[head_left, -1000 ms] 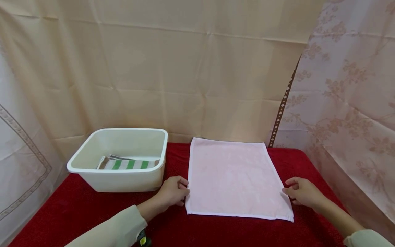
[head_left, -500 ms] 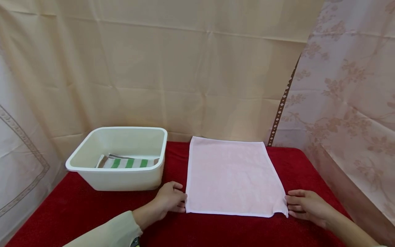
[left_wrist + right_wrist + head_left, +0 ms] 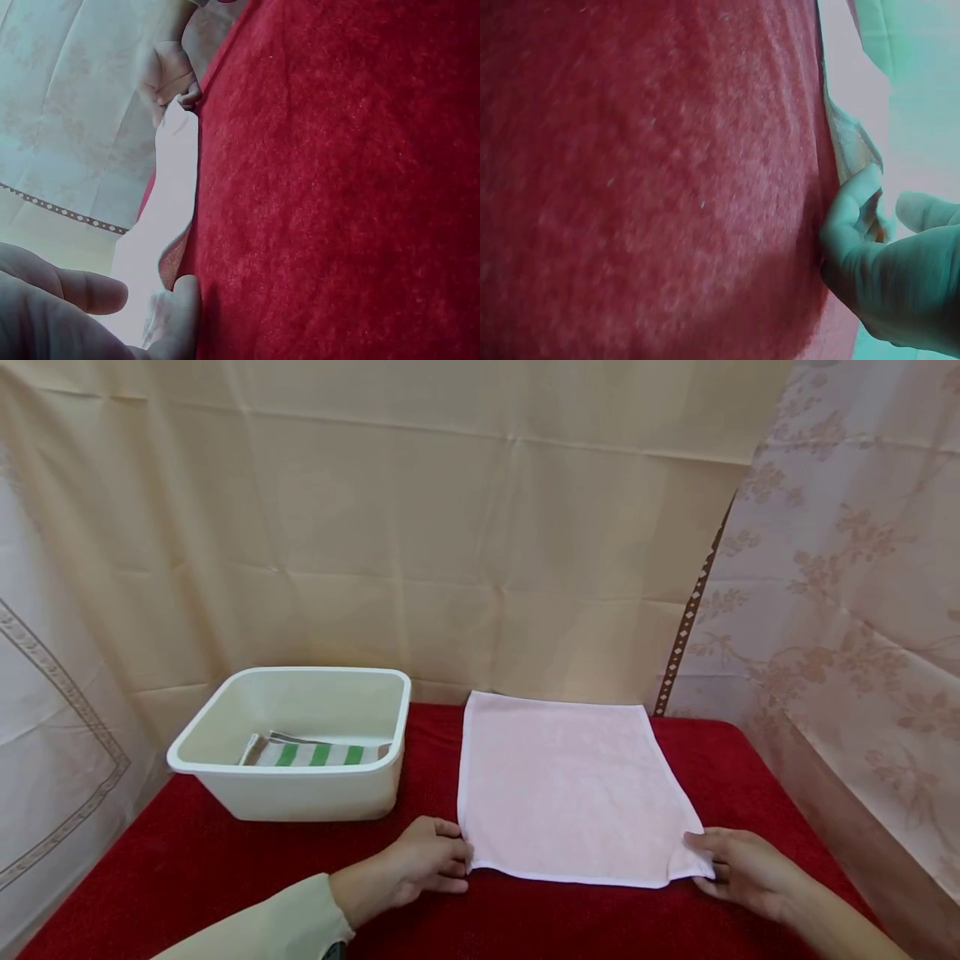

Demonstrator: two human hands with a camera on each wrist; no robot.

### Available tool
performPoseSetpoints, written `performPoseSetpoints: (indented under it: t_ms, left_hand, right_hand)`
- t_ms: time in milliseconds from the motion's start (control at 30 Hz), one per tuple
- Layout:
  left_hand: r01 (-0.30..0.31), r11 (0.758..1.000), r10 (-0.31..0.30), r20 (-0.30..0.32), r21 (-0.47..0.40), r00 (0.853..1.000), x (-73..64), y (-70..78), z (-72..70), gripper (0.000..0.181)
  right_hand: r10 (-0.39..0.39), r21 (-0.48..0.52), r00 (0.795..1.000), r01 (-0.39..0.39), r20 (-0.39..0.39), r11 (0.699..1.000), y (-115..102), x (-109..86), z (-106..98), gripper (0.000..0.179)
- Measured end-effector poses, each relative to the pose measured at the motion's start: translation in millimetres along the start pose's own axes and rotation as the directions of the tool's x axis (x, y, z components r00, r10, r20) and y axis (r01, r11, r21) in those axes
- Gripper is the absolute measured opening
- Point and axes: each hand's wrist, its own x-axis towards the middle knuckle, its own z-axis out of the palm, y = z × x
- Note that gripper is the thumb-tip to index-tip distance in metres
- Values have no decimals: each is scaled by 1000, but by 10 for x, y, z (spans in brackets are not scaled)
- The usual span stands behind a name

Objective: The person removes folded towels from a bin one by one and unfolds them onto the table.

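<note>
Pink, soft-looking cloth, the towel (image 3: 570, 785) lies flat and four-cornered on fuzzy red fabric (image 3: 570, 922), its near hem facing the person; which side is longer cannot be told. Curled left-hand (image 3: 420, 864) fingers hold its near left corner, while the right hand (image 3: 750, 868) pinches the near right one, thumb on top, creasing it.
</note>
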Motion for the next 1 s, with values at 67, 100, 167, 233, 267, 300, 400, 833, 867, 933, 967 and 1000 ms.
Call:
performPoseSetpoints:
  t_ms: [67, 100, 167, 233, 267, 300, 400, 833, 867, 933, 967, 1000]
  left_hand:
    - [4, 1000, -3, -4, 24, 1000, -14, 3, 11, 50]
    - [9, 999, -9, -1, 31, 1000, -20, 6, 18, 47]
    - [17, 999, -18, 21, 29, 1000, -23, 13, 37, 38]
    - [21, 1000, -21, 43, 5, 999, -18, 12, 61, 30]
    - [19, 1000, -18, 49, -9, 999, -13, 9, 77, 27]
    - [9, 1000, -8, 48, -26, 999, -8, 6, 95, 26]
    - [-72, 994, 71, -9, -85, 997, 23, -12, 144, 30]
    - [-178, 974, 164, -109, -140, 980, 83, -39, 117, 40]
    - [-183, 973, 168, -115, -142, 979, 79, -28, 103, 40]
    - [-202, 968, 185, -120, -150, 975, 63, 13, 76, 40]
    - [-214, 965, 196, -122, -155, 973, 56, 40, 66, 40]
    - [-226, 961, 208, -124, -159, 970, 43, 71, 58, 39]
  right_hand:
    - [-3, -18, 1000, 3, -5, 1000, 10, -21, -7, 9]
    - [-5, -29, 1000, 5, -11, 1000, 14, -33, -14, 9]
    - [-6, -45, 1000, 5, -23, 999, 19, -54, -23, 11]
    - [-5, -52, 999, 3, -32, 999, 21, -68, -28, 15]
    - [-7, -54, 999, 6, -33, 999, 20, -72, -26, 18]
    - [-8, -54, 999, 6, -36, 999, 18, -73, -22, 20]
    - [-11, -50, 999, 9, -33, 999, 13, -69, -9, 27]
    - [-47, -38, 999, 47, 1, 998, 16, -136, -60, 12]
    - [-51, -35, 999, 51, 4, 998, 11, -147, -73, 9]
    - [-62, -33, 998, 63, 16, 997, -3, -171, -101, 5]
    - [-71, -32, 997, 71, 23, 997, -13, -183, -115, 4]
    - [-80, -25, 996, 81, 30, 996, -23, -196, -133, 4]
